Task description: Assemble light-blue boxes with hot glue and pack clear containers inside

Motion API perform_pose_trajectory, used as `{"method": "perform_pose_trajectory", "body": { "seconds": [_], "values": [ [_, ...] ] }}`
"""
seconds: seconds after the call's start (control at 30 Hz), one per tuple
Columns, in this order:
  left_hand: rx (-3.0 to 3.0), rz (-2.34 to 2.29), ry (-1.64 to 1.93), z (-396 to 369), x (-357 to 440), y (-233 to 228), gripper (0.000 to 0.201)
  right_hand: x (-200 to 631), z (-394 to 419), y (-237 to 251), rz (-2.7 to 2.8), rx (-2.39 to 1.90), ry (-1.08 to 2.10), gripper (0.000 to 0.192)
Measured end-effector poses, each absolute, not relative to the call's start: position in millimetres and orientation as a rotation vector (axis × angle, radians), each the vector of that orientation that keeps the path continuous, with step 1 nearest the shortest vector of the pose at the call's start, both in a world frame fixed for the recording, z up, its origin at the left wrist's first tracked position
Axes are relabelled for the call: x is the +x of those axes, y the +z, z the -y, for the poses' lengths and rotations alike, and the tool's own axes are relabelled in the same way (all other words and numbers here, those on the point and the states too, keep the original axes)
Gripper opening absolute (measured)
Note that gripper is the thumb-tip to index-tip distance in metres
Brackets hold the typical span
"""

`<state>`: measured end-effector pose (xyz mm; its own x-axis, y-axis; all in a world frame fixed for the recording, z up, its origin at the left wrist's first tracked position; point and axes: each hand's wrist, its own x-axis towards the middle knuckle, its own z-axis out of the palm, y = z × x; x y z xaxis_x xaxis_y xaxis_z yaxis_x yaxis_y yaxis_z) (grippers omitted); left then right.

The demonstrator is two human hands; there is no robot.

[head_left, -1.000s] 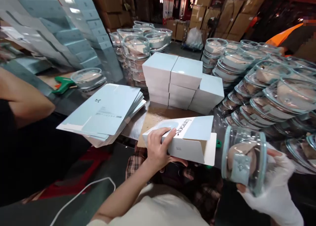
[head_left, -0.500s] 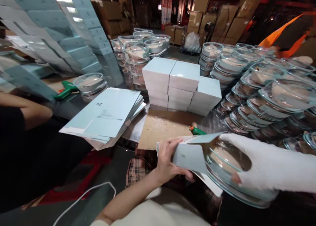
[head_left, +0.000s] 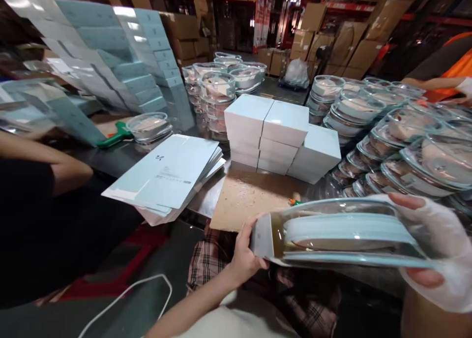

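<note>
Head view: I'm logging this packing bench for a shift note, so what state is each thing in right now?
Carton: end open, held by the left hand.
Glass container: lidded, on its side, partly inside the carton, gripped by the gloved right hand.
Flat cartons: unfolded, stacked.
White boxes: closed, stacked.
Containers at right: lidded, in leaning stacks.
Lone container: lidded, upright.

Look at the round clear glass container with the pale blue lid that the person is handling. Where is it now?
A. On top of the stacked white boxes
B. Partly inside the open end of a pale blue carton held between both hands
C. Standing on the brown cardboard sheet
B: the glass container sits in the open carton, gripped by the left hand and gloved right hand.
</note>
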<state>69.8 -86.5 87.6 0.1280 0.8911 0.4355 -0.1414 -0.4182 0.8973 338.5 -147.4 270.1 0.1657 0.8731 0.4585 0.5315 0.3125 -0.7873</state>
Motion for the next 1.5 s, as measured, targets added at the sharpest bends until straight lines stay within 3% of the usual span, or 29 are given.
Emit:
{"method": "perform_pose_trajectory", "body": {
  "seconds": [0.2, 0.27, 0.37, 0.4, 0.5, 0.6, 0.67, 0.77, 0.8, 0.93, 1.07, 1.17, 1.27, 1.37, 1.5],
  "values": [
    [1.488, -0.775, 1.417, 88, 67, 73, 0.103, 324, 123, 267, 2.222, -1.289, 0.220, 0.091],
    [1.547, -0.756, 1.426, 88, 63, 66, 0.102, 328, 132, 245, 1.929, -1.258, 0.203, 0.072],
    [1.695, -0.690, 1.535, 83, 52, 60, 0.089, 333, 151, 192, 1.375, -1.236, 0.089, 0.028],
    [1.748, -0.649, 1.579, 81, 49, 61, 0.081, 332, 155, 173, 1.316, -1.255, 0.112, 0.028],
    [1.862, -0.501, 1.631, 72, 39, 68, 0.061, 319, 156, 128, 1.371, -1.317, 0.308, 0.065],
    [1.806, -0.475, 1.609, 69, 36, 78, 0.068, 294, 146, 119, 1.517, -1.218, 0.402, 0.083],
    [1.758, -0.518, 1.591, 72, 37, 82, 0.060, 273, 136, 128, 1.552, -1.136, 0.467, 0.074],
    [1.681, -0.699, 1.631, 80, 42, 82, 0.046, 238, 124, 147, 1.214, -1.187, 0.481, 0.030],
    [1.651, -0.760, 1.663, 81, 44, 81, 0.047, 227, 121, 152, 1.075, -1.210, 0.476, 0.024],
    [1.767, -0.686, 1.718, 74, 39, 81, 0.050, 214, 119, 158, 0.854, -1.228, 0.532, 0.056],
    [1.984, -0.518, 1.637, 54, 24, 84, 0.075, 258, 136, 148, 0.945, -1.504, 0.621, 0.040],
    [2.048, -0.548, 1.565, 45, 21, 83, 0.087, 301, 154, 135, 0.974, -2.057, 0.490, 0.058],
    [2.060, -0.620, 1.533, 44, 29, 85, 0.064, 323, 159, 123, 0.856, -2.480, 0.512, 0.067],
    [1.984, -0.651, 1.639, 50, 34, 88, 0.039, 329, 149, 113, 0.703, -2.419, 0.667, 0.063],
    [1.759, -0.842, 1.689, 65, 17, 85, 0.044, 341, 136, 109, 0.650, -2.242, 0.773, 0.038]
  ]
}}
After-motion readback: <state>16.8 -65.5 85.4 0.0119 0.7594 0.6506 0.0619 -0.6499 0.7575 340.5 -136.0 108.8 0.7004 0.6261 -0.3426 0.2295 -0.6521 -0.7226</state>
